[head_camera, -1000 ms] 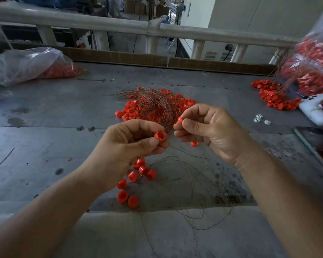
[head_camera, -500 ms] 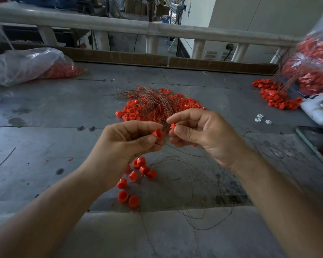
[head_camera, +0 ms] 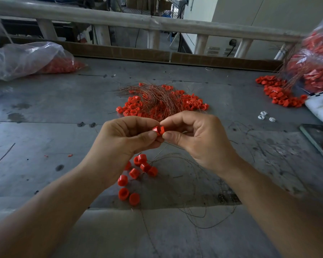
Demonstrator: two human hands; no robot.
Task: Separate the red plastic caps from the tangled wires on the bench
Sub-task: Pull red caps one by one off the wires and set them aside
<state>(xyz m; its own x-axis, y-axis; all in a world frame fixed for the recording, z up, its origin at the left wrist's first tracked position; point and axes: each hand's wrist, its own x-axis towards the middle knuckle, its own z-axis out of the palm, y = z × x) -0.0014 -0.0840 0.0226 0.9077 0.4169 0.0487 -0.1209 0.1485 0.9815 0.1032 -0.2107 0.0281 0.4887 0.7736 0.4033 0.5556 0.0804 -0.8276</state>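
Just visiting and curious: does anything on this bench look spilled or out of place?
Yes. Red caps have spilled out of the torn plastic bag at the far right onto the bench. Three small white pieces nearby look odd among all the red ones.

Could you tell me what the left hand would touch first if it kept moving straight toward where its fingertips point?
Most likely the right hand: the left hand points rightward across the red cap pinched between both. Their fingertips already almost meet there, though exact depth is unclear.
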